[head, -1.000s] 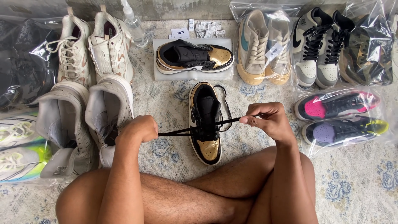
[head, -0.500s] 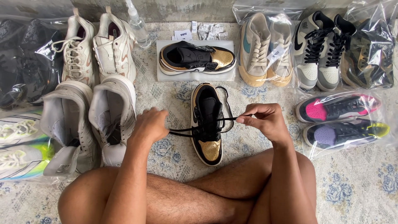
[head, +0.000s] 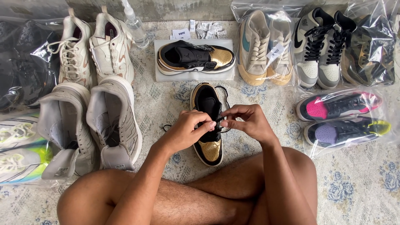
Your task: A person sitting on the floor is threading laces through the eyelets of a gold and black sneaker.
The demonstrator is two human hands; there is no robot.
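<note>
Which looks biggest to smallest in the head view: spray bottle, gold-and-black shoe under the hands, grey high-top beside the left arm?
1. Grey high-top, clearly the largest.
2. Gold-and-black shoe, partly covered by the left hand and right hand.
3. Spray bottle, smallest, though it is farthest from the camera.

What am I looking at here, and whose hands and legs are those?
The camera sits on a person's head and looks down, so you see their own crossed legs and two bare hands. They sit on a pale rug with blue flowers. The left hand and right hand meet over a black and gold sneaker, pinching its black shoelace. Its partner, a second black and gold sneaker, lies on its side farther off. Around are white sneakers, more shoes in clear plastic bags, and a spray bottle.
</note>
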